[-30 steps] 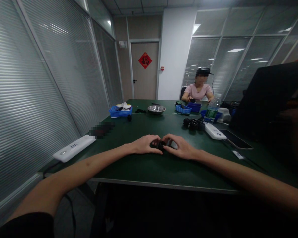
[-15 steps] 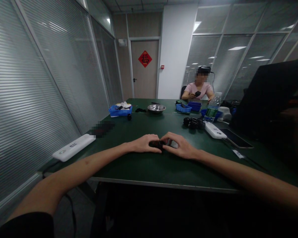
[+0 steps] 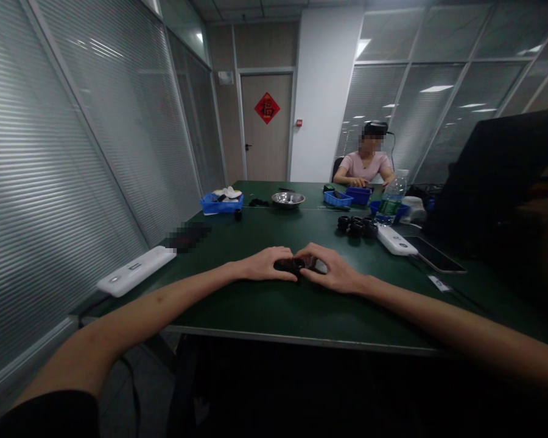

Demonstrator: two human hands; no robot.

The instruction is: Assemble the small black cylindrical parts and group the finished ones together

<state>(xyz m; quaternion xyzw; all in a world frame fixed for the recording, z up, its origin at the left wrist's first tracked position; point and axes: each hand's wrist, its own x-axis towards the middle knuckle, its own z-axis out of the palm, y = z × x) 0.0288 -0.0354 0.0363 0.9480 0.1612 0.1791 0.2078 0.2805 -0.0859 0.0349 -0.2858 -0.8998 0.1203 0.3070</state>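
Observation:
My left hand [image 3: 269, 264] curls its thumb and fingers around a small black part [image 3: 283, 265] just above the green table [image 3: 256, 304]. From the other side, my right hand [image 3: 326, 267] has its thumb and fingertips closed on a black ring-shaped piece [image 3: 298, 264] that meets the left hand's part. Whether the two pieces are joined I cannot tell. Something pale and glossy [image 3: 319, 266] shows beneath the right palm; its kind is unclear. Several black round parts [image 3: 356, 226] lie in a cluster to the right, beyond my right hand.
White power banks [image 3: 137, 271] lie at both sides. At the back are a blue basket [image 3: 221, 207], a metal bowl [image 3: 288, 201], blue bins [image 3: 358, 194] and a water bottle [image 3: 391, 201]. A tablet [image 3: 433, 253] rests at right. A person [image 3: 365, 165] sits across the table.
My hands stay in nearly the same place, with the black ring showing slightly more between them. The person across has lowered a dark object and a hand toward the blue bin.

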